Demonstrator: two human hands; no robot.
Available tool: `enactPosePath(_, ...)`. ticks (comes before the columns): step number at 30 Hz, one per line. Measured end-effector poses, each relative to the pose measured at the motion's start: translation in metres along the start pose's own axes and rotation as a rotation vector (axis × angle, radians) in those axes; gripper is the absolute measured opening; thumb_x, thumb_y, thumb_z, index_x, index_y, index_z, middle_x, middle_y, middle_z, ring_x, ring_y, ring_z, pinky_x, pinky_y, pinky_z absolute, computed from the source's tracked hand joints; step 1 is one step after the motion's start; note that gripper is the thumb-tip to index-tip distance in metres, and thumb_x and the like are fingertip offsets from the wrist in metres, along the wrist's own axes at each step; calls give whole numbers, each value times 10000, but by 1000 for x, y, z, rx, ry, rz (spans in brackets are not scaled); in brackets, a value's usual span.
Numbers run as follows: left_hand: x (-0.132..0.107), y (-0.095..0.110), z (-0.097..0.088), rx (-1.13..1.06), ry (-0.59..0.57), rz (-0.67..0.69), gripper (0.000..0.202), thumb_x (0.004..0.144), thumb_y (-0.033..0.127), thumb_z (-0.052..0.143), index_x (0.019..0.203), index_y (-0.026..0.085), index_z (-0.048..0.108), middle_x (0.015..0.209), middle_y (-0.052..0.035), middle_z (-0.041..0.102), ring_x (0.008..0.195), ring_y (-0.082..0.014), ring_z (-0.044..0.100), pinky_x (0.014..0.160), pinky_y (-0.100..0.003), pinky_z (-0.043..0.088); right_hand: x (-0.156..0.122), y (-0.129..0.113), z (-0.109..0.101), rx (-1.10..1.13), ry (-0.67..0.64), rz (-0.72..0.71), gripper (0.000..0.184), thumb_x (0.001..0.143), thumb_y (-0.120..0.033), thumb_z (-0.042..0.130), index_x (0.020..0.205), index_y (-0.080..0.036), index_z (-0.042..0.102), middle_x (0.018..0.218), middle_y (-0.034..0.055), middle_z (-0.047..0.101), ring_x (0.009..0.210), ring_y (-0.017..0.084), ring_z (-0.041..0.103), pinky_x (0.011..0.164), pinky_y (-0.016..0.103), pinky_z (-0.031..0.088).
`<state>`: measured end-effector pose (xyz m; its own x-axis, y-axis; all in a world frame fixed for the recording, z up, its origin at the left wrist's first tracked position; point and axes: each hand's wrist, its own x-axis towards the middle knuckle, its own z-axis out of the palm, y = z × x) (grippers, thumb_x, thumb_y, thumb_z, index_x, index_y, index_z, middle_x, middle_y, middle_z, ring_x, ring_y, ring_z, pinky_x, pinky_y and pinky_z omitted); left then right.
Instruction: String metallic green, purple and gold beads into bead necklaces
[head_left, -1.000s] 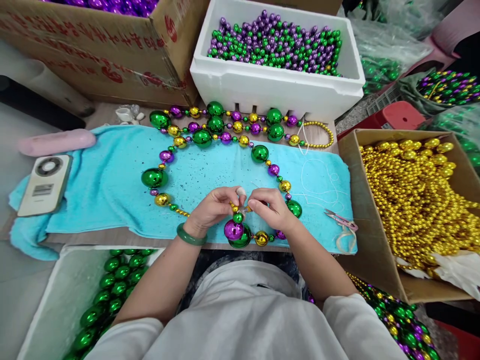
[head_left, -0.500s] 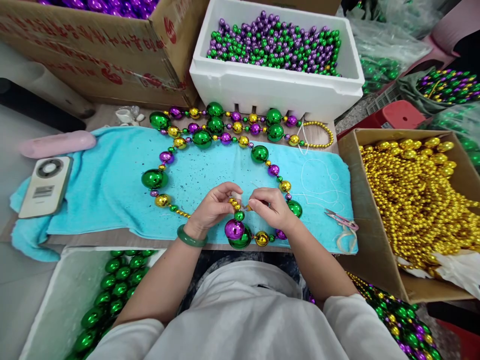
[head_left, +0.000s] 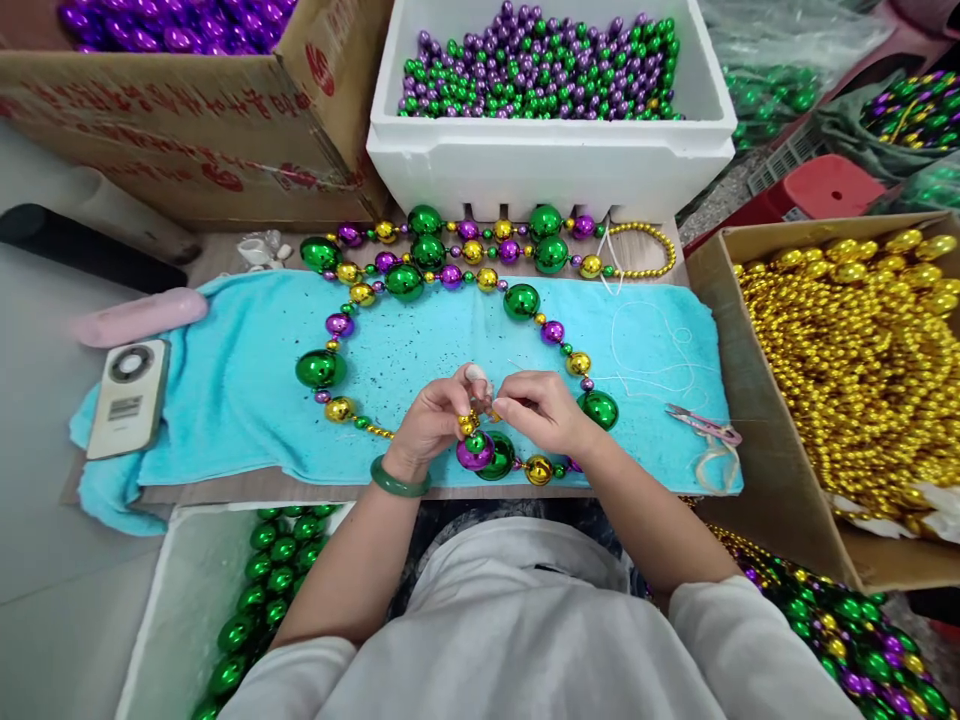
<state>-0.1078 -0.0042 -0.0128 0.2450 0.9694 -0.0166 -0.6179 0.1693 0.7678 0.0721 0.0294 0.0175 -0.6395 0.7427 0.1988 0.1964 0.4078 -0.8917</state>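
Note:
A bead necklace [head_left: 420, 275] of green, purple and gold balls lies in a loop on a turquoise towel [head_left: 225, 380]. My left hand [head_left: 439, 415], with a green bangle on the wrist, pinches the small gold beads at the loop's near end. My right hand [head_left: 544, 408] is pinched closed just beside it, holding the other end of the strand. Below my fingers hang a large purple ball [head_left: 475, 452] and a green ball [head_left: 499, 457]. Fingertips nearly touch.
A white foam box [head_left: 547, 165] of small purple and green beads stands behind the towel. Gold bead strands fill a cardboard box [head_left: 712, 300] at right. Pink scissors [head_left: 705, 425] lie on the towel's right. A remote-like device [head_left: 127, 395] lies left. Green balls fill a tray [head_left: 172, 610] at lower left.
My hands stayed together at the loop's near end, fingers shifting slightly on the gold beads. The camera tilted a little, so the scene shifted in the frame.

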Motion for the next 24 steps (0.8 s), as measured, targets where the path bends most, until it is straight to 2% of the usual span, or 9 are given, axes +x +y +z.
enactPosePath(5, 1, 0, 0, 30, 16, 6, 292, 501, 262, 928, 538, 199, 645, 835, -11, 548, 857, -147, 565, 846, -309, 482, 1, 0, 1, 2, 3, -58, 404, 940, -419, 447, 626, -180, 533, 566, -7, 476, 558, 109, 417, 580, 268, 299)
enactPosePath(10, 1, 1, 1, 48, 26, -11, 323, 479, 275, 935, 520, 188, 626, 831, -17, 543, 867, -158, 557, 816, -307, 481, 3, -1, 0, -24, -30, -60, 395, 926, -406, 448, 603, -185, 499, 560, -6, 460, 553, 108, 403, 580, 271, 297)
enactPosePath(24, 3, 0, -1, 37, -45, 26, 263, 523, 205, 913, 565, 191, 655, 822, -8, 539, 844, -133, 556, 795, -277, 485, 4, -3, -1, -43, -38, -106, 387, 928, -400, 443, 611, -184, 485, 562, -12, 452, 551, 107, 407, 585, 260, 313)
